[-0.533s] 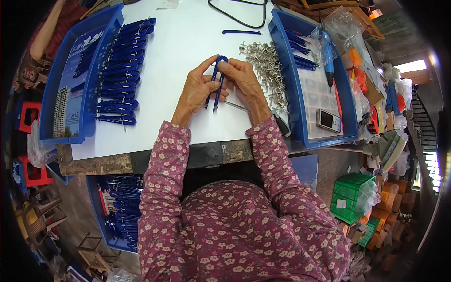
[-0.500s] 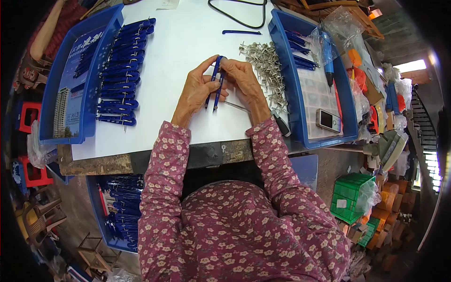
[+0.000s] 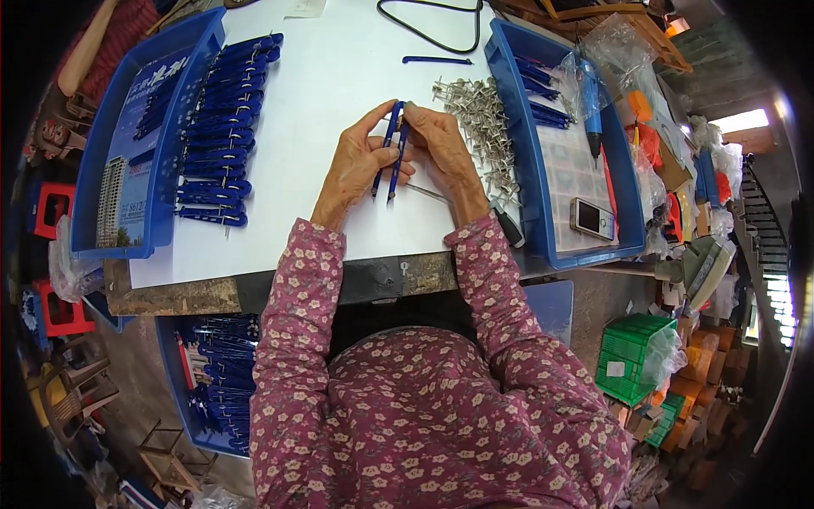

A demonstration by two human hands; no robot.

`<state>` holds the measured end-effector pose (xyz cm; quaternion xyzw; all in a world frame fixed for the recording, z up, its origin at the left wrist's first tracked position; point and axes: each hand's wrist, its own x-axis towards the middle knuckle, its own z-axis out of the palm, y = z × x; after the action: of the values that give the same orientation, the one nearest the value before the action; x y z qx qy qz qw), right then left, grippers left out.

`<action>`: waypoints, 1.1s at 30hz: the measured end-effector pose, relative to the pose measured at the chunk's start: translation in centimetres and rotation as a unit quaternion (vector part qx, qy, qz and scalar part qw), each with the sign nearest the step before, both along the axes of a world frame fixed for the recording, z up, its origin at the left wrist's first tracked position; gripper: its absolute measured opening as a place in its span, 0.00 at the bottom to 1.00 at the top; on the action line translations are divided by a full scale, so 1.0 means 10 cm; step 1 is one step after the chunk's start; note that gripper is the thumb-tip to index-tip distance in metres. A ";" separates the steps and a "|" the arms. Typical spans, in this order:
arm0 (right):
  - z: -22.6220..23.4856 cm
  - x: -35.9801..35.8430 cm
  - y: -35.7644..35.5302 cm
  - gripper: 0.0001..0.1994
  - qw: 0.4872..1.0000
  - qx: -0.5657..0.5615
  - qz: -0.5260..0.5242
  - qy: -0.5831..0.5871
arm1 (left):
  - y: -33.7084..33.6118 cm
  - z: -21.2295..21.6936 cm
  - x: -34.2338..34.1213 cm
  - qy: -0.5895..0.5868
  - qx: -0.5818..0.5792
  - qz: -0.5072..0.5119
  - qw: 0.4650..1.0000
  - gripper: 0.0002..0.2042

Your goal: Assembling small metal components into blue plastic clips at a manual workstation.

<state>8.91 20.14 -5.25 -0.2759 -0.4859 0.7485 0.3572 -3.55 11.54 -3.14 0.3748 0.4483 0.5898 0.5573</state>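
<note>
Above the white tabletop, my left hand (image 3: 349,165) and my right hand (image 3: 443,144) are both closed on one blue two-legged piece (image 3: 395,127), compass-like, its legs pointing down toward me. The left thumb presses across a leg; the right fingers pinch the top, hiding part of the joint. Under my right wrist lies a screwdriver, its thin metal shaft (image 3: 428,193) and dark handle (image 3: 510,227) showing on either side. Close to the right hand is a heap of small silver metal pins (image 3: 479,119). One loose blue strip (image 3: 437,60) lies beyond my hands.
A stacked row of blue two-legged pieces (image 3: 216,140) runs beside the left blue tray (image 3: 161,204). The right blue tray (image 3: 536,199) holds blue strips, a phone (image 3: 593,218) and a blue power screwdriver (image 3: 591,102). A black cord (image 3: 432,42) loops at the back. Below the table edge sits another filled bin (image 3: 182,390).
The two legs have come slightly closer together, and the right fingers have shifted a little at the top. Otherwise the scene looks the same.
</note>
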 end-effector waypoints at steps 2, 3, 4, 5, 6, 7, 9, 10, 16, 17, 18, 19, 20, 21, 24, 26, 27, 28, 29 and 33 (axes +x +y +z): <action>-0.01 0.00 0.00 0.10 1.000 0.009 0.013 -0.008 | -0.01 -0.02 0.00 -0.003 0.002 -0.001 1.000 0.31; -0.02 -0.01 0.00 0.10 0.999 0.018 0.025 -0.015 | -0.01 -0.02 0.00 -0.005 0.005 -0.002 1.000 0.31; 0.01 -0.01 -0.02 0.10 0.999 0.018 0.026 -0.016 | -0.01 -0.03 -0.01 -0.005 0.005 -0.002 1.000 0.31; 0.03 -0.02 -0.04 0.10 0.999 0.023 0.016 -0.021 | -0.01 -0.02 -0.01 0.000 0.001 -0.004 1.000 0.31; 0.06 -0.03 -0.06 0.10 0.999 0.029 0.007 -0.027 | -0.02 -0.03 -0.01 0.005 -0.002 -0.005 1.000 0.31; 0.06 -0.03 -0.06 0.10 0.999 0.029 0.007 -0.027 | -0.01 -0.03 -0.01 0.005 -0.002 -0.005 1.000 0.31; 0.07 -0.03 -0.06 0.10 0.991 0.117 -0.015 -0.064 | -0.01 -0.05 -0.01 0.007 0.001 -0.013 1.000 0.31; 0.08 -0.04 -0.07 0.10 0.991 0.116 -0.015 -0.063 | -0.01 -0.05 -0.02 0.007 0.001 -0.013 1.000 0.31; 0.07 -0.02 -0.04 0.14 0.998 0.044 0.003 -0.033 | 0.00 -0.01 -0.01 -0.005 -0.001 0.003 1.000 0.31; 0.06 -0.03 -0.05 0.14 0.999 0.044 0.006 -0.032 | 0.00 -0.03 -0.01 -0.008 -0.001 0.000 1.000 0.30; 0.05 -0.03 -0.05 0.15 0.999 0.033 0.010 -0.024 | 0.00 -0.03 -0.02 -0.011 -0.001 -0.003 1.000 0.30; 0.04 -0.05 -0.06 0.15 1.000 0.021 0.017 -0.017 | -0.02 -0.03 -0.03 -0.009 -0.002 0.004 1.000 0.30; 0.05 -0.07 -0.07 0.12 1.000 -0.002 0.016 -0.010 | -0.03 -0.02 -0.04 -0.003 -0.012 0.005 1.000 0.30; 0.06 -0.07 -0.09 0.12 1.000 -0.004 0.025 -0.007 | -0.04 -0.02 -0.04 0.004 -0.023 0.007 1.000 0.30; 0.07 -0.03 -0.04 0.06 0.993 0.080 -0.026 -0.087 | -0.03 0.02 0.00 -0.006 -0.018 -0.006 1.000 0.30; 0.06 -0.03 -0.06 0.07 0.993 0.072 -0.037 -0.083 | -0.02 -0.03 0.01 -0.014 -0.011 -0.009 1.000 0.31; 0.07 -0.02 -0.05 0.08 0.992 0.080 -0.038 -0.089 | 0.00 -0.04 0.01 -0.019 -0.003 -0.012 1.000 0.31; 0.09 -0.03 -0.08 0.08 0.993 0.080 -0.026 -0.084 | -0.02 -0.03 0.01 -0.021 -0.003 -0.008 1.000 0.31; 0.12 -0.03 -0.11 0.08 0.998 0.028 -0.010 -0.046 | -0.02 -0.04 -0.01 -0.028 0.003 -0.014 1.000 0.31; 0.06 0.02 -0.05 0.11 0.998 -0.018 0.052 -0.025 | -0.05 -0.04 -0.03 -0.011 0.008 -0.009 1.000 0.31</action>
<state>9.11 19.62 -4.67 -0.2752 -0.4945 0.7676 0.3008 -3.84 11.07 -3.59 0.3768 0.4335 0.5925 0.5649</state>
